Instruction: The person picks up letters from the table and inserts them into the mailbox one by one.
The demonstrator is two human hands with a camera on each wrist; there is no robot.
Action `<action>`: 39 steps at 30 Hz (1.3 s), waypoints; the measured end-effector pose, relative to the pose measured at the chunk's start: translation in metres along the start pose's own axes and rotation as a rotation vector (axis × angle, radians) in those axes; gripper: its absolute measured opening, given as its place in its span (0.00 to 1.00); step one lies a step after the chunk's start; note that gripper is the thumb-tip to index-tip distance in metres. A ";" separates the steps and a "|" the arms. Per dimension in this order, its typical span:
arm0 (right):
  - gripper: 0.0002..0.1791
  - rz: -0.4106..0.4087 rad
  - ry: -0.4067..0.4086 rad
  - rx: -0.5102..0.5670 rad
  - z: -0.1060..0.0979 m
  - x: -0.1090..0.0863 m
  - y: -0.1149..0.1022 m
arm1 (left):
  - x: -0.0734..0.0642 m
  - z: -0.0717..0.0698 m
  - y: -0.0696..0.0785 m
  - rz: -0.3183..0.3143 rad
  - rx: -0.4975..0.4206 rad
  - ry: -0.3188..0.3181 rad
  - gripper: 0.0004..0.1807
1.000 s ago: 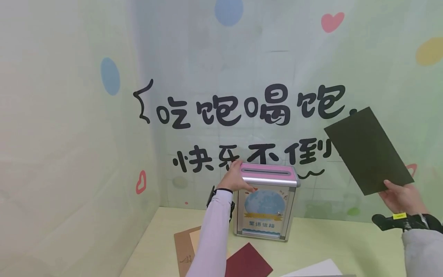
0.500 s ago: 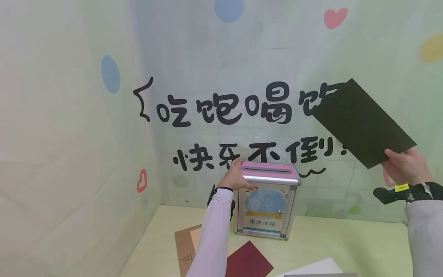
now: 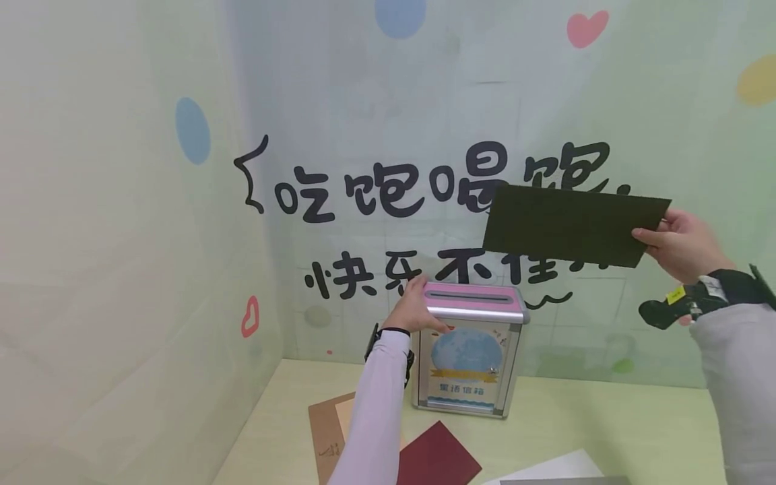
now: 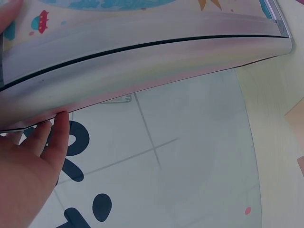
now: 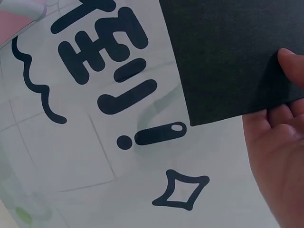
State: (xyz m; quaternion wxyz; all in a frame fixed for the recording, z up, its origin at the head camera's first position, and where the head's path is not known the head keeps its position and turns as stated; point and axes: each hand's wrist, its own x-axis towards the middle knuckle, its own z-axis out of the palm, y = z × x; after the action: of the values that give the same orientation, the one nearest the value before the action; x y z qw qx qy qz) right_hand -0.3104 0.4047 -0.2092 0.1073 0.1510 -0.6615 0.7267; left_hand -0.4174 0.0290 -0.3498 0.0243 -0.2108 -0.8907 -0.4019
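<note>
A slotted letter box (image 3: 463,364) with a pink top and silver frame stands upright at the back of the table. My left hand (image 3: 412,311) grips its upper left edge, thumb on the front and fingers round behind; the left wrist view shows the fingertips (image 4: 59,118) along the edge of the lid. In my right hand (image 3: 688,242) is a dark, nearly black envelope-shaped sheet (image 3: 576,225), pinched at its right end between thumb and fingers. It lies nearly level in the air, above and to the right of the slot (image 3: 468,297).
On the table (image 3: 655,431), a brown envelope (image 3: 324,431) with handwriting lies left of the box, partly under a pale peach one. A dark red envelope (image 3: 439,458) is in front, with a white envelope (image 3: 570,467) and a grey one (image 3: 564,481) to its right. A printed wall (image 3: 606,350) stands close behind.
My right hand has risen and moved left, turning the dark sheet from steeply slanted to nearly level and bringing it closer to the box. The left hand has kept its grip on the box.
</note>
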 end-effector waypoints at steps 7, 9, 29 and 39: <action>0.16 0.034 0.075 -0.754 0.019 0.011 -0.007 | 0.001 0.002 -0.004 0.003 -0.022 0.000 0.62; 0.24 0.052 0.075 -0.886 0.023 0.013 -0.009 | 0.001 0.001 -0.004 0.007 -0.025 0.002 0.62; 0.16 0.083 -0.019 -1.031 0.032 0.023 -0.013 | 0.003 0.002 -0.005 0.004 -0.034 0.006 0.61; 0.09 -0.042 -0.141 -1.306 0.059 0.038 -0.028 | 0.003 0.000 -0.003 0.008 -0.010 0.000 0.62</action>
State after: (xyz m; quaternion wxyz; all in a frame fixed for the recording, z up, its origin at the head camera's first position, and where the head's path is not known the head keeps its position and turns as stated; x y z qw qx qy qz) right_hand -0.3311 0.3474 -0.1643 0.1475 0.1148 -0.9690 0.1617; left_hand -0.4209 0.0286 -0.3512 0.0249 -0.2143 -0.8880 -0.4061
